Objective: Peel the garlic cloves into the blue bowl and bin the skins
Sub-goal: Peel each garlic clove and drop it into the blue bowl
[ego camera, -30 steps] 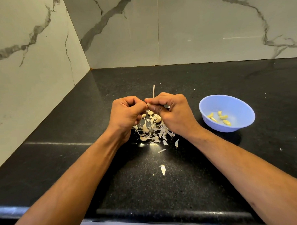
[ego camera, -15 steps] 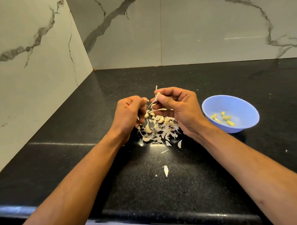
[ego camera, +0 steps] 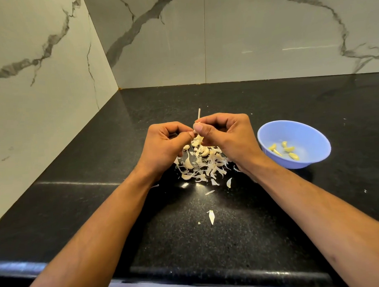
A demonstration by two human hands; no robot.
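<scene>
My left hand and my right hand meet fingertip to fingertip above a heap of garlic skins and cloves on the black counter. Both pinch one small garlic clove, mostly hidden by the thumbs. A thin pale stalk stands up just behind my right fingers. The blue bowl sits to the right of my right hand and holds several peeled yellow cloves.
Loose skin pieces lie nearer the counter's front edge. Marble walls close the left side and the back. No bin is in view.
My hands have come back together at the clove after the right hand pulled a strip of skin away to the right. The bowl and the heap have not moved.
</scene>
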